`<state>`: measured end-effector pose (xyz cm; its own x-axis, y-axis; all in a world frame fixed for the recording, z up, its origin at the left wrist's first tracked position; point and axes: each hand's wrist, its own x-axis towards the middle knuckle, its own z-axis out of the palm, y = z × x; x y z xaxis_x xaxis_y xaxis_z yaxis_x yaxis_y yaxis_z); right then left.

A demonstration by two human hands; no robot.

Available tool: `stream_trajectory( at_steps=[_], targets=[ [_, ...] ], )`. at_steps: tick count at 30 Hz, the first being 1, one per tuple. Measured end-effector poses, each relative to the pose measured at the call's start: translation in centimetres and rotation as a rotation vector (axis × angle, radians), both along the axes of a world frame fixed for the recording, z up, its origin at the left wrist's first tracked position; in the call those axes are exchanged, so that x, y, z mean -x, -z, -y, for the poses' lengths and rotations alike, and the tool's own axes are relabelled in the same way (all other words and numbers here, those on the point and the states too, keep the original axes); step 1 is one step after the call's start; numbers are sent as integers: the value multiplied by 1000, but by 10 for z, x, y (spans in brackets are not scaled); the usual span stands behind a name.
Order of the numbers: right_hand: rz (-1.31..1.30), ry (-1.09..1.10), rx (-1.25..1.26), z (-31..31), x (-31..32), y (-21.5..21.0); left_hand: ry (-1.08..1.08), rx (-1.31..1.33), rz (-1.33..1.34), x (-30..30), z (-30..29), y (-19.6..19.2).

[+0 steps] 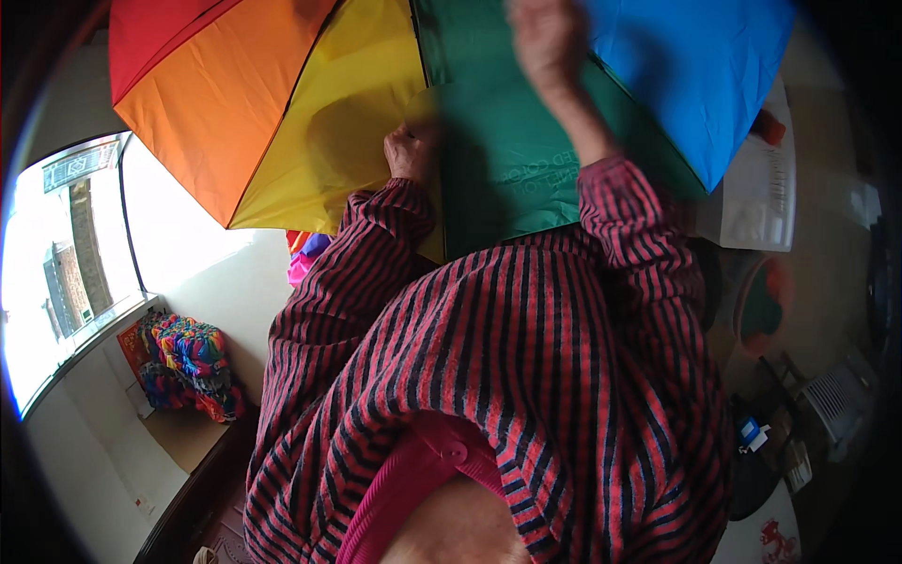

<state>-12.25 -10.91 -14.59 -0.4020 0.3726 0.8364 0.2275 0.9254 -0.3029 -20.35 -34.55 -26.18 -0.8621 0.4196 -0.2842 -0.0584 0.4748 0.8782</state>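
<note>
A spread-out rainbow umbrella [348,122] fills the upper part of the view, with red, orange, yellow, green and blue panels parted by dark seams. My left hand [407,152] is closed, its fingers curled against the yellow panel close to the seam with the green one. Whatever its fingertips pinch is hidden. Over the green panel, nearer the blue one, my right hand [549,42] is raised at the top edge of the view. Motion smears its fingers, so their grip cannot be made out.
Multicoloured knitted or woven goods [193,362] lie on a ledge below a bright window [61,254] at left. Pink and purple cloth [305,256] shows under the umbrella's edge. To the right are a white container [766,202] and a grey slatted object [836,399].
</note>
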Motion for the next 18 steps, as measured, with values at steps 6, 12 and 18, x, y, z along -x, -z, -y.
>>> stream_trajectory(
  at_steps=[6, 12, 18],
  targets=[
    [235, -170, 409, 78, 19, 74, -26, -22, 72, -5, -3, -12],
    [-811, -668, 1351, -174, -103, 34, 4, -67, 110, -9, -14, -16],
    [-498, -5, 571, -85, -77, -50, -36, -48, 49, -7, -5, -20]
  ],
)
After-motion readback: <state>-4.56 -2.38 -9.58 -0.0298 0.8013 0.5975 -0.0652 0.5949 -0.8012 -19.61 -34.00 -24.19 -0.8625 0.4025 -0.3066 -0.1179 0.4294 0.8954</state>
